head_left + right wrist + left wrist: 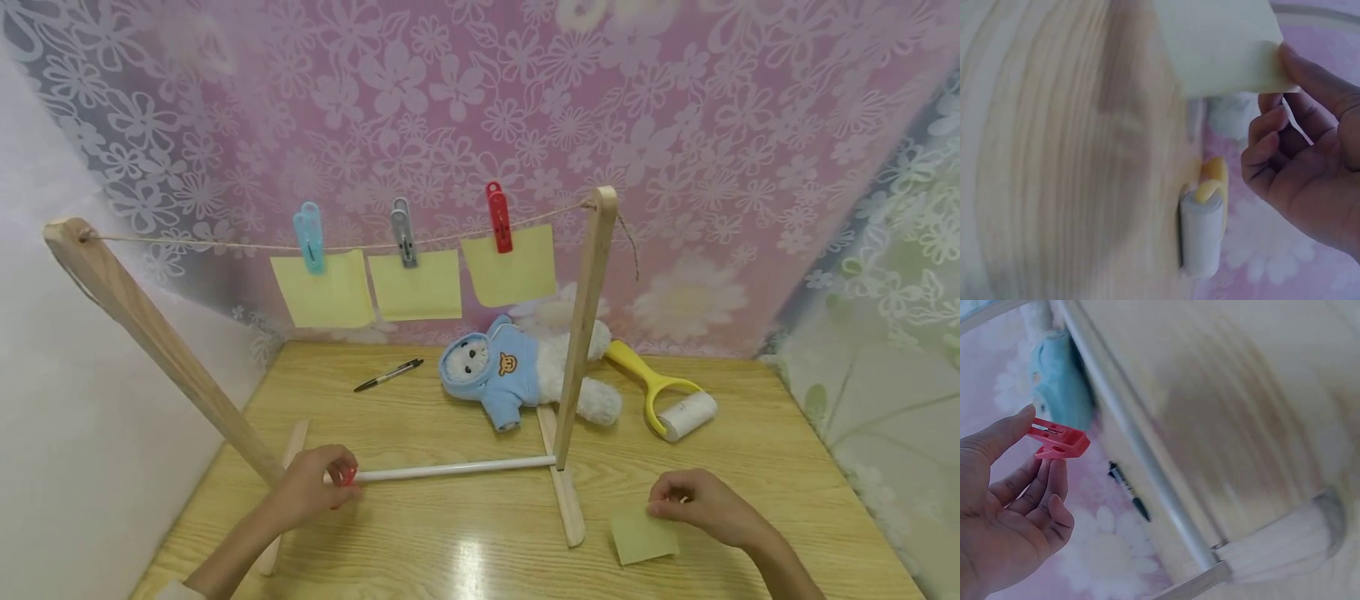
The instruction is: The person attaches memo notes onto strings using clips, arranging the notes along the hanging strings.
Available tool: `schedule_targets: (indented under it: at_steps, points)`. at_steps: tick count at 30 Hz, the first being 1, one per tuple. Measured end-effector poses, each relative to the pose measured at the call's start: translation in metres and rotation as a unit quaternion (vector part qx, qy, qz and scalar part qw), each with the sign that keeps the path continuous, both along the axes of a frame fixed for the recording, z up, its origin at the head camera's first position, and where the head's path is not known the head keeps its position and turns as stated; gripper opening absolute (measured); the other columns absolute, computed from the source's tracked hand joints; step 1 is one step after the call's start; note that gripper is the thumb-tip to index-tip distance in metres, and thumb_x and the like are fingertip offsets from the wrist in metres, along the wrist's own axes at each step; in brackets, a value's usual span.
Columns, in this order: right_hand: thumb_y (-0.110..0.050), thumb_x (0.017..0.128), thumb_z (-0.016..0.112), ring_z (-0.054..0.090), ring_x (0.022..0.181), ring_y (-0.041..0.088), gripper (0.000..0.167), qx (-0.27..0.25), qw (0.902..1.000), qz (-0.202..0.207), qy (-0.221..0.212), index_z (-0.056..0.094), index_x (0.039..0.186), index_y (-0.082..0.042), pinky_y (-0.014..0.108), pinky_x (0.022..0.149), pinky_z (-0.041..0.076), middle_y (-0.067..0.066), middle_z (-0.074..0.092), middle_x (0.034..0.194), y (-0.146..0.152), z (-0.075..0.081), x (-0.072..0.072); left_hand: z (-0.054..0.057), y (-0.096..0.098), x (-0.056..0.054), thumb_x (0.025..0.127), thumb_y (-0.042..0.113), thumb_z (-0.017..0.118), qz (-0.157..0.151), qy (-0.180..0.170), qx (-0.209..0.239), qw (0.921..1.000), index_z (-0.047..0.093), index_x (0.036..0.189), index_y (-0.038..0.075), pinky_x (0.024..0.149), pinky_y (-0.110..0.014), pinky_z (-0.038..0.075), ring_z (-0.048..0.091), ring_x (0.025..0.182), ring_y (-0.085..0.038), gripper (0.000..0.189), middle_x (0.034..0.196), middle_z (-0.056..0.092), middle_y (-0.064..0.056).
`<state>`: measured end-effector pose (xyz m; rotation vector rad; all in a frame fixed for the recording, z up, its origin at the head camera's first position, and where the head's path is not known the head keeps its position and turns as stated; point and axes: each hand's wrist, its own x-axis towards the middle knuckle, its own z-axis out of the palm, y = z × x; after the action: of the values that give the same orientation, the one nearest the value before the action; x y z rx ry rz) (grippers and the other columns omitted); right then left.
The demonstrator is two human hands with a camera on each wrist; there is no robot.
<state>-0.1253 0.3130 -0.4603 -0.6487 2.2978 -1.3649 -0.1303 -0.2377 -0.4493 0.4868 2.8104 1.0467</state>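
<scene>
Between thumb and fingers, my left hand [311,483] pinches a red clothespin [1063,439] near the left end of the frame's white rod [457,469]. At the right front, my right hand [705,504] holds a yellow sticky note [643,535] by its upper right corner, thumb on one face. Above, a string [255,247] runs between two wooden posts. Three yellow notes hang from it: one under a light blue clothespin [309,237], one under a grey clothespin [403,233], and one under another red clothespin [498,218].
A white plush toy in a blue hoodie [517,367] lies behind the right wooden post [588,325]. To its left is a black pen [388,375]; to its right, a yellow-handled lint roller [688,415]. The left post [165,342] leans across the left side. A floral curtain backs the table.
</scene>
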Motion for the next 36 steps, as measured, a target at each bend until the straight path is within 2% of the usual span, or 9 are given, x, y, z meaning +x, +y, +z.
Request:
schedule_targets:
  at_steps: [6, 9, 14, 19, 25, 29, 32, 36]
  points:
    - [-0.011, 0.094, 0.058, 0.042, 0.058, -0.004, 0.011, -0.035, 0.9991, -0.021, -0.004, 0.063, 0.09, -0.002, 0.027, 0.048, 0.041, -0.012, 0.053, 0.07, -0.03, 0.016, 0.0, 0.018, 0.005, 0.001, 0.076, 0.024, 0.079, 0.008, 0.054, -0.014, 0.9984, 0.064, 0.094, 0.01, 0.064, -0.019, 0.048, 0.056, 0.076, -0.006, 0.027, 0.084, 0.063, 0.005]
    - [-0.012, 0.093, 0.059, 0.044, 0.055, -0.002, 0.012, -0.047, 0.9981, -0.038, 0.008, 0.063, 0.091, -0.001, 0.027, 0.047, 0.043, -0.01, 0.051, 0.065, -0.046, 0.02, -0.002, 0.029, 0.008, 0.001, 0.076, 0.022, 0.079, 0.012, 0.075, -0.024, 0.9968, 0.064, 0.094, 0.011, 0.064, -0.021, 0.046, 0.055, 0.077, -0.007, 0.026, 0.084, 0.063, 0.006]
    - [-0.013, 0.092, 0.061, 0.057, 0.059, 0.008, 0.016, -0.092, 0.9915, -0.088, 0.026, 0.062, 0.094, 0.003, 0.029, 0.057, 0.052, -0.006, 0.06, 0.071, -0.073, 0.022, -0.005, 0.047, 0.009, 0.001, 0.077, 0.023, 0.079, 0.028, 0.077, -0.04, 0.9959, 0.065, 0.099, 0.013, 0.064, -0.021, 0.042, 0.055, 0.08, -0.007, 0.028, 0.087, 0.063, 0.009]
    - [-0.011, 0.091, 0.063, 0.064, 0.065, 0.008, 0.018, -0.147, 0.981, -0.12, 0.04, 0.06, 0.096, 0.006, 0.031, 0.063, 0.056, -0.006, 0.065, 0.078, -0.107, 0.027, -0.013, 0.068, 0.004, 0.001, 0.078, 0.022, 0.078, 0.034, 0.117, -0.034, 0.992, 0.065, 0.102, 0.012, 0.064, -0.022, 0.042, 0.057, 0.08, -0.01, 0.029, 0.089, 0.065, 0.008]
    - [-0.004, 0.088, 0.065, 0.066, 0.068, 0.006, 0.019, -0.22, 0.9704, -0.089, 0.043, 0.059, 0.096, 0.011, 0.029, 0.063, 0.058, -0.006, 0.066, 0.081, -0.15, 0.033, -0.025, 0.101, -0.003, 0.004, 0.079, 0.022, 0.077, 0.05, 0.163, -0.021, 0.985, 0.065, 0.105, 0.014, 0.066, -0.024, 0.044, 0.058, 0.08, -0.007, 0.03, 0.089, 0.066, 0.008]
    - [-0.002, 0.087, 0.065, 0.068, 0.07, 0.005, 0.019, -0.264, 0.9609, -0.066, 0.05, 0.06, 0.098, 0.013, 0.034, 0.066, 0.059, -0.006, 0.067, 0.08, -0.179, 0.035, -0.032, 0.118, -0.008, 0.006, 0.078, 0.021, 0.078, 0.057, 0.194, -0.02, 0.9792, 0.065, 0.103, 0.017, 0.068, -0.022, 0.043, 0.057, 0.082, -0.002, 0.028, 0.089, 0.066, 0.009]
    - [-0.002, 0.087, 0.065, 0.069, 0.069, 0.006, 0.021, -0.297, 0.952, -0.052, 0.054, 0.06, 0.097, 0.016, 0.034, 0.066, 0.059, -0.006, 0.069, 0.078, -0.201, 0.039, -0.036, 0.132, -0.011, 0.009, 0.078, 0.023, 0.079, 0.066, 0.198, -0.016, 0.9778, 0.065, 0.101, 0.02, 0.07, -0.018, 0.043, 0.054, 0.084, 0.006, 0.027, 0.092, 0.068, 0.007]
    - [-0.005, 0.086, 0.067, 0.069, 0.07, 0.007, 0.027, -0.323, 0.9448, -0.046, 0.032, 0.061, 0.1, 0.017, 0.032, 0.067, 0.059, -0.003, 0.071, 0.078, -0.23, 0.049, -0.041, 0.152, -0.015, 0.012, 0.077, 0.017, 0.079, 0.073, 0.216, 0.01, 0.9737, 0.067, 0.099, 0.019, 0.069, -0.014, 0.043, 0.053, 0.083, 0.007, 0.026, 0.093, 0.069, 0.005]
